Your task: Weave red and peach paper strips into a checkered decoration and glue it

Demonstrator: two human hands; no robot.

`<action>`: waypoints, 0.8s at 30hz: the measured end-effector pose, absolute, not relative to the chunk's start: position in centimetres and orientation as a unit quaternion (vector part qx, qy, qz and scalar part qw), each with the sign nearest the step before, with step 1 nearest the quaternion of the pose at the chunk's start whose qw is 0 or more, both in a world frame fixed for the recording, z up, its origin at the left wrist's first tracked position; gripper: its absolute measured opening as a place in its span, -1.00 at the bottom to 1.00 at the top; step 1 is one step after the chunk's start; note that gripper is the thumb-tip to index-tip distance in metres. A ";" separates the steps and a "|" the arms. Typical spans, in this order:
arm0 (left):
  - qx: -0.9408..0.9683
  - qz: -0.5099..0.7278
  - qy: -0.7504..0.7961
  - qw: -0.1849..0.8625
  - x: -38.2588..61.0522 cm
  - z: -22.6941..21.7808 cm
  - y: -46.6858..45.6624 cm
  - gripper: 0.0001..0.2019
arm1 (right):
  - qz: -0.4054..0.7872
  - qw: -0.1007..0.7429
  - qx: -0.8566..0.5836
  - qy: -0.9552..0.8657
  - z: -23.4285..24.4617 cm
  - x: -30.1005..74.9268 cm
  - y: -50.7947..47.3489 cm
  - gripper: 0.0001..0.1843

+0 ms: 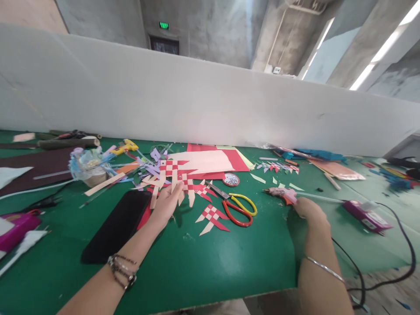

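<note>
My left hand [166, 203] reaches across the green table [210, 262], its fingers stretched out and touching a red-and-cream woven paper piece [183, 183] in a pile of similar ones. My right hand [308, 209] is closed round the handle of a pink hot glue gun [281, 193], whose nozzle points left just above the table. Another woven paper fish [211, 216] lies between the hands, beside scissors [238, 208] with one red and one yellow handle.
A black phone [118, 225] lies left of my left arm. Red and cream paper sheets [210, 162], paper strips, a yellow glue gun [124, 147] and a cup of scraps [88, 168] crowd the back. A purple power strip [365, 216] with cables sits right. A white partition [210, 109] bounds the far edge.
</note>
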State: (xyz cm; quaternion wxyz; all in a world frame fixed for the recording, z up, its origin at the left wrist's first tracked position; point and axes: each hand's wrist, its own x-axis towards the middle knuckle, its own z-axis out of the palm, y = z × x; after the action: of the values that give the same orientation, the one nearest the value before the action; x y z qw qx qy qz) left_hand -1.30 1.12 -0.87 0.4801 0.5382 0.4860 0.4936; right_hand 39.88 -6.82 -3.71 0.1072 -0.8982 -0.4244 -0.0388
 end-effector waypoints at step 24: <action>0.244 0.508 0.369 0.739 -0.3 0.2 0.7 -0.90 | -0.041 0.408 -0.654 -0.636 -0.3 24.3 -5.1 -0.53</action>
State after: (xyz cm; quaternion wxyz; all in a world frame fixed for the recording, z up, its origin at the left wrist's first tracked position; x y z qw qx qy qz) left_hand -0.35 0.74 0.25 0.7394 0.2443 0.3687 0.5076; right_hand 24.34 -5.13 -0.28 0.4081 -0.6536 -0.6360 -0.0414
